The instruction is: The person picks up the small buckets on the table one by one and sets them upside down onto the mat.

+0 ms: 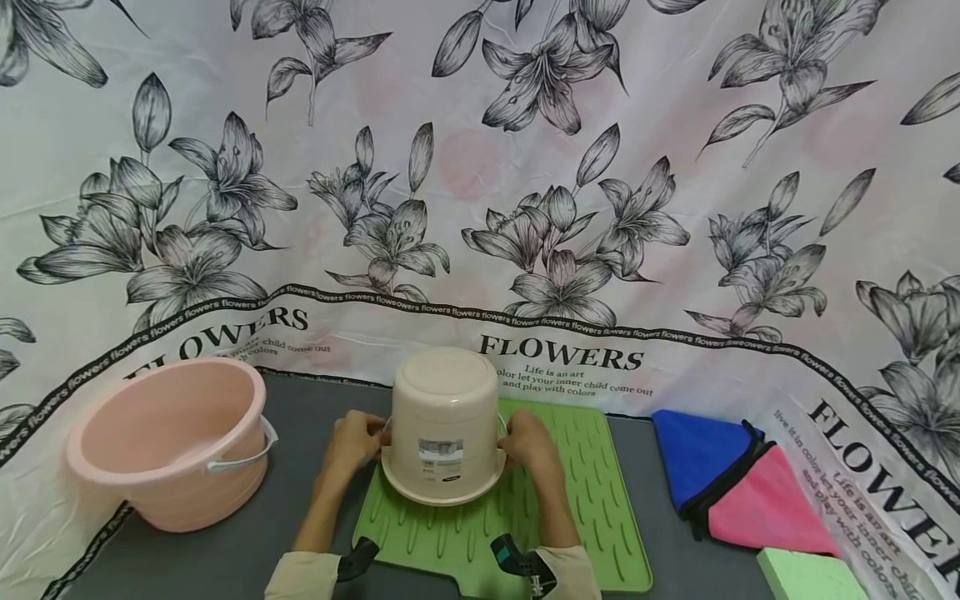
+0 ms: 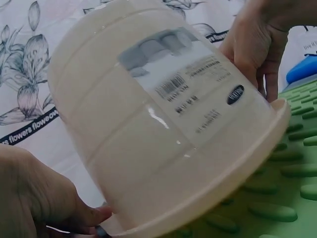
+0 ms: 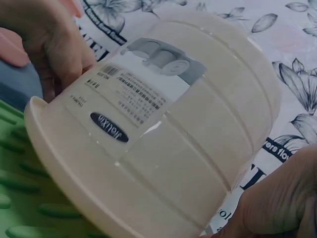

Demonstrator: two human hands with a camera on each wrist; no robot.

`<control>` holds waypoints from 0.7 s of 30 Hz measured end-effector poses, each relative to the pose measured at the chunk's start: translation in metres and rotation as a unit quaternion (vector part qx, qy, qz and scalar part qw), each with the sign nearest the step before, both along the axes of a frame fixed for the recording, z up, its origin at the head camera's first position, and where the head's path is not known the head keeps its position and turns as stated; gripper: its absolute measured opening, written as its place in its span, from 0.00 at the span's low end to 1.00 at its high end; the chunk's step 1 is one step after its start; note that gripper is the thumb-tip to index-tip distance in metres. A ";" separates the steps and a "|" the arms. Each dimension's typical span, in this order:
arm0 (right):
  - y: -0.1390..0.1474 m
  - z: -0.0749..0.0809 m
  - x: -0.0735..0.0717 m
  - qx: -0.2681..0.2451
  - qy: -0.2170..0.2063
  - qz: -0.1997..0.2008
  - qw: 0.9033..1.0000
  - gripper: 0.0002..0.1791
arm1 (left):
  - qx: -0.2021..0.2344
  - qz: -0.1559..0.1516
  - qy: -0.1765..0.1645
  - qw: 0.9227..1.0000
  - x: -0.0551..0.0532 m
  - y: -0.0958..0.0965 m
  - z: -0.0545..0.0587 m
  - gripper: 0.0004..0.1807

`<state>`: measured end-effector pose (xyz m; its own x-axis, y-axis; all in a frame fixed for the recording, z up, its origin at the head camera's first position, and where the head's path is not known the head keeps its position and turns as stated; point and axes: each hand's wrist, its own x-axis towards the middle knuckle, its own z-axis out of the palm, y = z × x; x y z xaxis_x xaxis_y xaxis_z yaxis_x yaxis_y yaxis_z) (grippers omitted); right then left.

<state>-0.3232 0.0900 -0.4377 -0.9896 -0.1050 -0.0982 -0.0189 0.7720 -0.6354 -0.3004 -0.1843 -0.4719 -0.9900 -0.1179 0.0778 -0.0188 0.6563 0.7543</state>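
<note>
Cream plastic bucket (image 1: 446, 404), upside-down over green ridged mat (image 1: 600, 483); left hand (image 1: 357, 442) and right hand (image 1: 532, 442) hold opposite rim sides, best kept level.

A tabletop workspace furnished with household goods is shown; whether it is located in a home cannot be determined. The dark grey tabletop (image 1: 300, 437) is backed by a floral sheet (image 1: 465, 167) printed "FLOWERS". Domestic character is indicated by a pink bucket (image 1: 195, 496), a labelled cream bucket (image 1: 446, 408) and a ridged green mat (image 1: 592, 492).
</note>
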 end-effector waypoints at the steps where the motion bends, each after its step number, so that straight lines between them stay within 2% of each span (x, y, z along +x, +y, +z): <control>1: 0.000 -0.001 -0.001 0.004 -0.003 -0.003 1.000 0.20 | -0.006 0.000 -0.002 1.000 0.000 0.000 0.001 0.14; 4: -0.002 -0.003 -0.002 0.013 -0.014 -0.006 1.000 0.17 | -0.027 -0.003 -0.012 1.000 0.000 -0.001 0.001 0.15; 9: -0.004 -0.004 -0.002 0.013 -0.033 0.002 0.999 0.17 | -0.023 -0.008 -0.021 0.999 0.002 -0.001 0.004 0.17; 12: -0.003 0.002 0.002 0.020 -0.032 0.015 0.999 0.03 | -0.024 -0.008 -0.024 0.999 0.002 0.000 0.004 0.18; 13: -0.002 0.005 0.004 0.024 -0.027 0.023 0.999 0.07 | -0.024 -0.007 -0.028 0.999 0.002 0.000 0.004 0.18; 16: 0.004 0.020 0.011 0.011 -0.001 0.060 0.998 0.30 | -0.020 -0.009 -0.035 0.999 0.002 -0.001 0.001 0.20; 19: 0.010 0.036 0.018 -0.047 0.026 0.105 0.993 0.47 | -0.015 -0.016 -0.037 0.999 0.002 -0.005 -0.001 0.21; 21: 0.013 0.044 0.021 -0.097 0.029 0.144 0.984 0.56 | -0.014 -0.022 -0.040 0.999 0.001 -0.007 -0.002 0.23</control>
<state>-0.3023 0.1032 -0.3939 -0.9196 -0.3928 0.0067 -0.2590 0.5933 -0.7622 -0.2994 -0.1909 -0.4735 -0.9974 -0.0727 0.0017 -0.0481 0.6783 0.7332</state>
